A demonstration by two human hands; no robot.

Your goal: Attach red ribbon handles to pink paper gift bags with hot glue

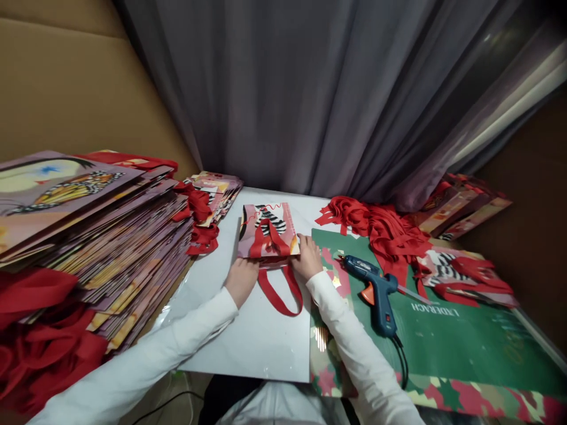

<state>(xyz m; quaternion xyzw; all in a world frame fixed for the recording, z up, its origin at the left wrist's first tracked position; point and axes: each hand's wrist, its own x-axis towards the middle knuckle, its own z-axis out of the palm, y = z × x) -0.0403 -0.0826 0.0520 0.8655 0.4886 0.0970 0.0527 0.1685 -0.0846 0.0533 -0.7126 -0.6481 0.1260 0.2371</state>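
A small printed paper gift bag (250,233) with a zebra-stripe picture lies in front of me on a white board (266,348). One red ribbon handle (280,304) loops from its near edge towards me, and another lies over its printed face. My left hand (242,280) is closed on the bag's near left corner, its fingertips partly hidden. On the near right corner, my right hand (308,258) grips the bag with bent fingers. The side of the bag facing down is hidden.
Right of the board, a blue glue gun (381,295) lies on a green printed sheet (443,336). Red ribbons (390,230) are heaped behind it, beside a folded bag (465,274). Tall stacks of printed bags (133,236) stand at left. A grey curtain (274,94) hangs behind.
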